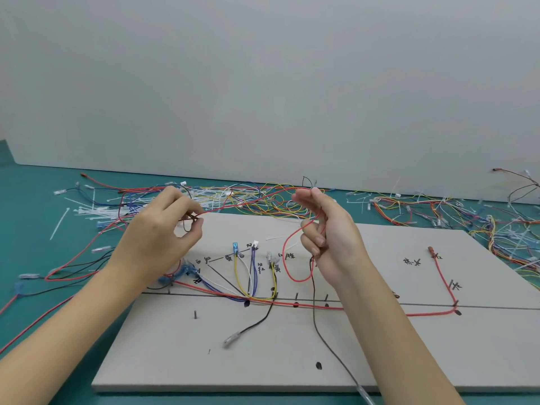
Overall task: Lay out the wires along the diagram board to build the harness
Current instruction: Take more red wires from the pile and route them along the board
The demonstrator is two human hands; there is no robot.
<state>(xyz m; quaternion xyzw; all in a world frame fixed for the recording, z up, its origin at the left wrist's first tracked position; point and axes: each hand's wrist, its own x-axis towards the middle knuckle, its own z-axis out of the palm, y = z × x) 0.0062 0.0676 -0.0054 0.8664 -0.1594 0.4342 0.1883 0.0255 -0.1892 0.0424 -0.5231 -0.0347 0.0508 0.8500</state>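
Red wire (251, 200) | strung between left hand (163, 226) and right hand (327, 229)

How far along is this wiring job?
Partly done: red, yellow, blue and white wires already follow the lines on the diagram board. Both hands, left and right, hold a thin red wire above it. A loose wire pile behind remains.

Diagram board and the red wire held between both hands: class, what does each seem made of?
Diagram board: probably foam or fibreboard; matt grey face, thick pale edge, pins stuck in it.
Red wire: seemingly glossy plastic insulation, bending freely between the left hand and right hand.
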